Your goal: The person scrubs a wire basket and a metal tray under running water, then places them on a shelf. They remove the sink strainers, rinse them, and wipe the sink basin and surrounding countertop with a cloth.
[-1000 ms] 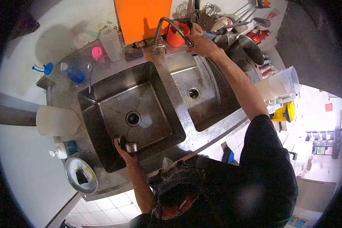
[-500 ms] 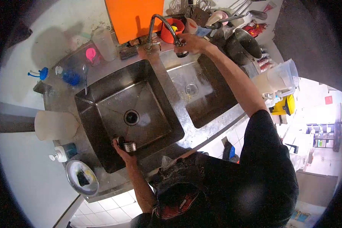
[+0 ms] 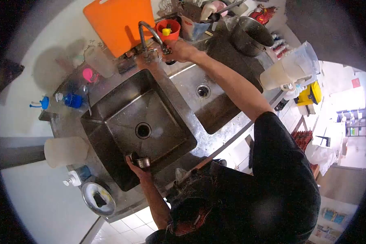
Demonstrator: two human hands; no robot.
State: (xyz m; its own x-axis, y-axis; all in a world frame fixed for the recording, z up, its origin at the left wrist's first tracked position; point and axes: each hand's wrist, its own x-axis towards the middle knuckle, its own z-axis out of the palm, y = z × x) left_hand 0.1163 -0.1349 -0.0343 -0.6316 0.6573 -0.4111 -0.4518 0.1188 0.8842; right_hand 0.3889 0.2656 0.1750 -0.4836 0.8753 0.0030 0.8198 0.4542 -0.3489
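My right hand (image 3: 180, 51) is closed around the end of the flexible faucet (image 3: 145, 28), behind the divider between two steel basins. The nozzle is mostly hidden by my fingers. Low over the near left corner of the left basin (image 3: 166, 134), my left hand (image 3: 137, 167) grips a small metal cup (image 3: 143, 162). A second dark, rounded piece shows beside the cup at my fingertips. The right basin (image 3: 191, 77) lies under my right forearm.
An orange cutting board (image 3: 120, 26) leans behind the faucet, beside a red container (image 3: 168, 29). A large pot (image 3: 252, 36) and plastic pitchers (image 3: 290, 67) stand right. On the left are a translucent tub (image 3: 65, 151), a pump bottle (image 3: 78, 175) and a metal bowl (image 3: 98, 198) with a dark scrubber.
My right hand has drawn the faucet end left, closer to the faucet's base. My left hand keeps hold of the metal cup. The whole view has shifted and tilted slightly.
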